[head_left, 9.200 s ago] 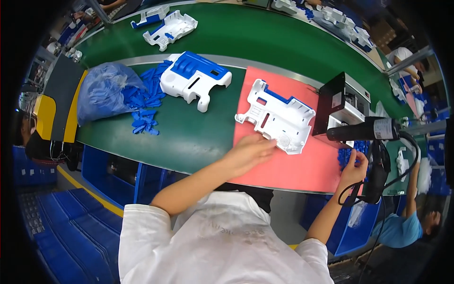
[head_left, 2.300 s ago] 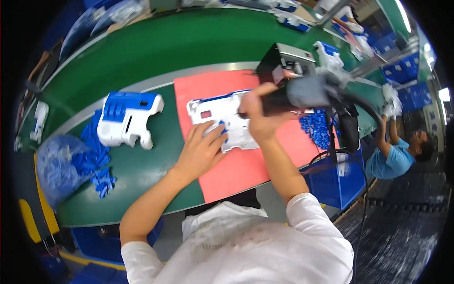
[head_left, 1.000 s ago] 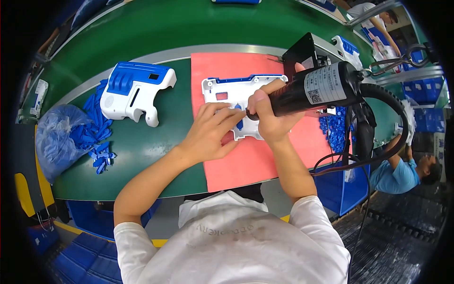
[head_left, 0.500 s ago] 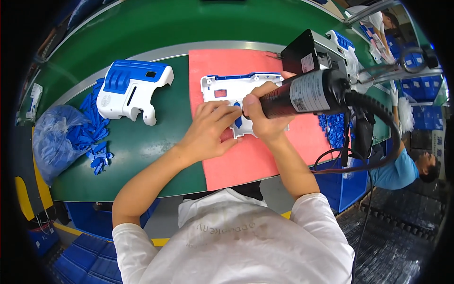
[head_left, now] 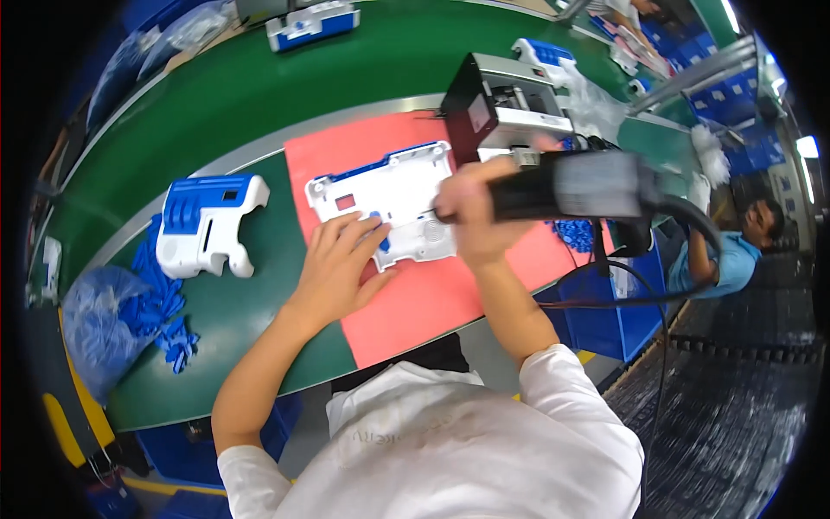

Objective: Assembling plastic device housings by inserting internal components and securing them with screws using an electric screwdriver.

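Note:
A white plastic housing shell (head_left: 415, 183) with a blue edge lies inner side up on the pink mat (head_left: 389, 333). My left hand (head_left: 333, 264) rests on its near left part, fingers spread. Its fingertips touch a small blue plastic piece (head_left: 384, 237) seated in the shell. My right hand (head_left: 475, 212), blurred by motion, is closed around a black power screwdriver (head_left: 553, 186), held nearly level over the shell's right side. The tool's tip points left and is partly hidden by the fingers.
A finished-looking blue-and-white housing (head_left: 207, 223) stands left on the green table. Beside it are loose blue pieces (head_left: 156, 303) and a clear bag (head_left: 99, 320) of them. A black-sided device (head_left: 471, 108) stands behind the mat. The screwdriver's thick cable (head_left: 711, 233) loops right; a person (head_left: 735, 255) is beyond.
The screwdriver and my right hand have moved right, away from the small blue piece. My left hand stays at the shell, its fingers less bunched. The whole view has shifted and turned.

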`<state>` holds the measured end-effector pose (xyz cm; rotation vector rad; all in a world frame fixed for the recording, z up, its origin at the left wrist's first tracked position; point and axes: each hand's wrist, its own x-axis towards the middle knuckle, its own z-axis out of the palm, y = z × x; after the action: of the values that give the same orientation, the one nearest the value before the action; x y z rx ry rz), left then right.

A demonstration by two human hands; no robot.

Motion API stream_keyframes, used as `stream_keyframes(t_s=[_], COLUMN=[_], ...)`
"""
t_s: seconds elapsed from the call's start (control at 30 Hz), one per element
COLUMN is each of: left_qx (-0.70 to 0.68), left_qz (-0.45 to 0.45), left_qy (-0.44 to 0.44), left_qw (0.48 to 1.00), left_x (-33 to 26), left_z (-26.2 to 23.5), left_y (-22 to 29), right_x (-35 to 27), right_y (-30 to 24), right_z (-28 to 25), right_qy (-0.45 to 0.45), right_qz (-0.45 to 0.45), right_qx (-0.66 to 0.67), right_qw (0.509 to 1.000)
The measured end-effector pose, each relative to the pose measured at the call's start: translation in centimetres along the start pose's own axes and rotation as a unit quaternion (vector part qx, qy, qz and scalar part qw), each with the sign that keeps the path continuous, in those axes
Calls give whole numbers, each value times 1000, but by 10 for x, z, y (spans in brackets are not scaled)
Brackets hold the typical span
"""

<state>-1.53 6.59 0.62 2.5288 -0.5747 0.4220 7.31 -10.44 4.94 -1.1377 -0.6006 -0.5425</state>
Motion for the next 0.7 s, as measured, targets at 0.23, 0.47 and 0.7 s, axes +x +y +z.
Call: stream_keyframes(t_s=[0.23,0.47,0.7], left_qx=[14,-46,-71], left_qz=[7,31,12], left_qy=[21,-19,14], left_qw=[1000,998,997], left_x=[4,8,4], left_z=[3,-10,-7], left_y=[2,-8,-9], right_x=[82,79,60], right_y=[-34,-6,-27], right_z=[-84,-100,-90], right_qy=[70,40,32], right_qz=[-129,-62,-3], right_qx=[-131,-161,-92], right_qw=[980,984,995])
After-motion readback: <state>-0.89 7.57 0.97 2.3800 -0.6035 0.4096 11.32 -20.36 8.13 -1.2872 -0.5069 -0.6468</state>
